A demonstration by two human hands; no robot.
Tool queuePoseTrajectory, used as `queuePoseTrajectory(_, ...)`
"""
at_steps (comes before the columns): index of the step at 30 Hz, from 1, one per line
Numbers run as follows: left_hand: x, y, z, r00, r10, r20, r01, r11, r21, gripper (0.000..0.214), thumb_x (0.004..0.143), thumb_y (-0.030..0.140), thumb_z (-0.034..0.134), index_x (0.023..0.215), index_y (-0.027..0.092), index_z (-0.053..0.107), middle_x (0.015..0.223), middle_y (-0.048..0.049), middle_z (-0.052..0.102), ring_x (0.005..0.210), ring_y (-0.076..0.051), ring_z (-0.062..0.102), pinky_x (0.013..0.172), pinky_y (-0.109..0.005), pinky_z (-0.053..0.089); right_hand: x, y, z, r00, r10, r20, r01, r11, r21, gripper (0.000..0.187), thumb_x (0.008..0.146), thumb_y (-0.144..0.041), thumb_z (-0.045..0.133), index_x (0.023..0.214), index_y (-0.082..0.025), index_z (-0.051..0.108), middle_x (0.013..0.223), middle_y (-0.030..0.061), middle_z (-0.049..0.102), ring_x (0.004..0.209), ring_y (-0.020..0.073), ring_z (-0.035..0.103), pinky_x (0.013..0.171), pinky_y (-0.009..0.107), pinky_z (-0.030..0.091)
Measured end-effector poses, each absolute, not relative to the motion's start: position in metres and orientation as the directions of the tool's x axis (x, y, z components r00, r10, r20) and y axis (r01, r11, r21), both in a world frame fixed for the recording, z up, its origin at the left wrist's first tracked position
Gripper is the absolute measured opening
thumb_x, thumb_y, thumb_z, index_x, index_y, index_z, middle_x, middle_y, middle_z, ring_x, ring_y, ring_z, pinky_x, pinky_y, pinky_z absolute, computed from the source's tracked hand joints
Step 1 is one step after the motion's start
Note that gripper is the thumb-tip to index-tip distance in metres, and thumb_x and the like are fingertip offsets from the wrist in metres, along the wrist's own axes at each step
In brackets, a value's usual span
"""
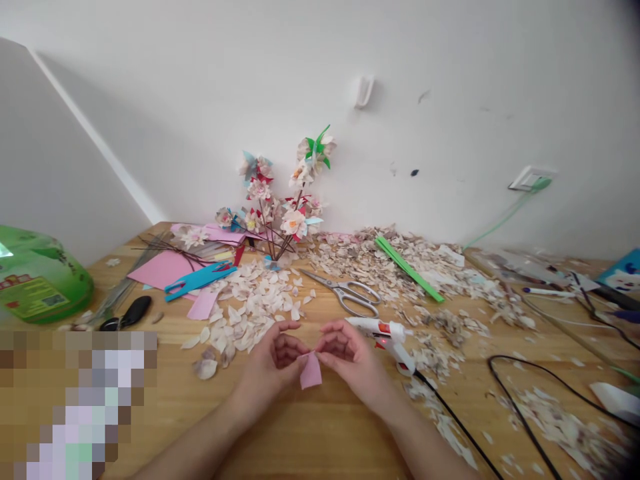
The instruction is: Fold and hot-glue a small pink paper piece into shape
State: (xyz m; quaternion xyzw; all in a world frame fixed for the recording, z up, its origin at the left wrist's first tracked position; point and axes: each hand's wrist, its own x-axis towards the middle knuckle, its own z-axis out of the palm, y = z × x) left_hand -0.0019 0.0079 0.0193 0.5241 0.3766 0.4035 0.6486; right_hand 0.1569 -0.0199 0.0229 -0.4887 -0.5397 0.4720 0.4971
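A small piece of pink paper (311, 373) hangs between my two hands above the near middle of the table. My left hand (277, 357) pinches its top edge from the left. From the other side, the thumb and fingers of my right hand (350, 350) close on the same edge. A white hot glue gun (385, 328) lies just right of my right hand, its black cord running toward me. Silver scissors (350, 293) rest behind my hands with the blades pointing left. Pale dried petals (255, 303) are heaped behind my left hand.
Handmade flowers on twigs (280, 207) stand against the wall. Blue paper strips (200, 280), pink sheets (163, 268) and a black key fob (136, 310) lie left. A green bottle (45, 273) is at far left. Green strips (410, 270) and more petals spread right.
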Motion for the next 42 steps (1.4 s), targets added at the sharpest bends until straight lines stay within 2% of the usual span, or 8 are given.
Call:
queuePoseTrajectory(6, -0.005, 0.009, 0.023, 0.433, 0.888, -0.154, -0.197, 0.259, 0.946, 0.048, 0.058, 0.024, 0.072, 0.097, 0.018, 0.045, 0.070, 0.0015, 0.061, 0.065, -0.012, 0.056, 0.062, -0.025, 0.040, 0.161, -0.023, 0.028, -0.068, 0.996, 0.063, 0.036, 0.065, -0.997, 0.025, 0.068, -0.025, 0.066, 0.088, -0.023, 0.050, 0.077, -0.0019, 0.062, 0.077, 0.0150, 0.061, 0.074, 0.029, 0.047)
queuePoseTrajectory(10, -0.007, 0.005, 0.025, 0.462, 0.857, -0.227, -0.264, 0.377, 0.888, 0.040, 0.065, 0.022, 0.064, 0.099, 0.018, 0.045, 0.074, 0.0001, 0.063, 0.068, -0.012, 0.057, 0.064, -0.025, 0.040, 0.161, -0.025, 0.028, -0.097, 0.991, 0.095, 0.053, 0.101, -0.993, 0.022, 0.069, -0.022, 0.065, 0.087, -0.023, 0.052, 0.075, -0.0022, 0.064, 0.077, 0.0145, 0.062, 0.075, 0.029, 0.047)
queuePoseTrajectory(13, -0.006, 0.004, 0.025, 0.481, 0.831, -0.278, -0.248, 0.434, 0.866, 0.036, 0.068, 0.024, 0.062, 0.098, 0.017, 0.045, 0.074, -0.0020, 0.064, 0.068, -0.014, 0.058, 0.064, -0.026, 0.040, 0.159, -0.026, 0.026, -0.107, 0.985, 0.133, 0.072, 0.142, -0.987, 0.018, 0.071, -0.021, 0.064, 0.085, -0.023, 0.052, 0.075, -0.0023, 0.065, 0.076, 0.0146, 0.063, 0.074, 0.029, 0.048)
queuePoseTrajectory(19, -0.005, 0.003, 0.026, 0.486, 0.805, -0.339, -0.232, 0.493, 0.839, 0.038, 0.063, 0.026, 0.067, 0.093, 0.020, 0.045, 0.070, 0.0007, 0.063, 0.061, -0.012, 0.056, 0.059, -0.025, 0.039, 0.159, -0.027, 0.024, -0.115, 0.957, 0.265, 0.260, 0.286, -0.922, 0.010, 0.076, -0.016, 0.057, 0.083, -0.024, 0.058, 0.077, -0.0002, 0.066, 0.074, 0.0148, 0.063, 0.072, 0.028, 0.050)
queuePoseTrajectory(22, -0.004, 0.002, 0.028, 0.483, 0.798, -0.360, -0.260, 0.523, 0.811, 0.040, 0.060, 0.026, 0.069, 0.091, 0.021, 0.043, 0.068, 0.0023, 0.062, 0.058, -0.010, 0.054, 0.055, -0.023, 0.038, 0.159, -0.029, 0.025, -0.156, 0.937, 0.314, 0.361, 0.350, -0.864, 0.013, 0.078, -0.014, 0.055, 0.082, -0.025, 0.061, 0.078, -0.0003, 0.066, 0.073, 0.0148, 0.063, 0.070, 0.027, 0.050)
queuePoseTrajectory(28, -0.004, 0.002, 0.030, 0.495, 0.787, -0.368, -0.275, 0.543, 0.794, 0.041, 0.059, 0.024, 0.070, 0.090, 0.021, 0.042, 0.068, 0.0019, 0.062, 0.059, -0.011, 0.056, 0.058, -0.025, 0.042, 0.163, -0.029, 0.028, -0.187, 0.903, 0.386, 0.480, 0.427, -0.766, 0.017, 0.078, -0.012, 0.054, 0.082, -0.026, 0.063, 0.079, -0.0001, 0.068, 0.074, 0.0164, 0.063, 0.070, 0.028, 0.049)
queuePoseTrajectory(34, -0.005, 0.003, 0.028, 0.496, 0.792, -0.356, -0.267, 0.529, 0.805, 0.042, 0.060, 0.020, 0.069, 0.092, 0.021, 0.042, 0.069, 0.0018, 0.062, 0.060, -0.011, 0.056, 0.058, -0.024, 0.041, 0.165, -0.029, 0.026, -0.202, 0.904, 0.376, 0.497, 0.426, -0.756, 0.019, 0.078, -0.010, 0.053, 0.083, -0.026, 0.063, 0.078, -0.0007, 0.069, 0.073, 0.0156, 0.064, 0.068, 0.026, 0.049)
queuePoseTrajectory(42, -0.005, 0.003, 0.027, 0.494, 0.799, -0.344, -0.253, 0.510, 0.822, 0.042, 0.058, 0.022, 0.070, 0.090, 0.022, 0.042, 0.071, 0.0008, 0.063, 0.063, -0.013, 0.058, 0.060, -0.025, 0.041, 0.164, -0.031, 0.030, -0.275, 0.857, 0.436, 0.574, 0.510, -0.641, 0.020, 0.082, -0.014, 0.050, 0.086, -0.028, 0.064, 0.079, -0.0005, 0.070, 0.071, 0.0166, 0.064, 0.065, 0.028, 0.049)
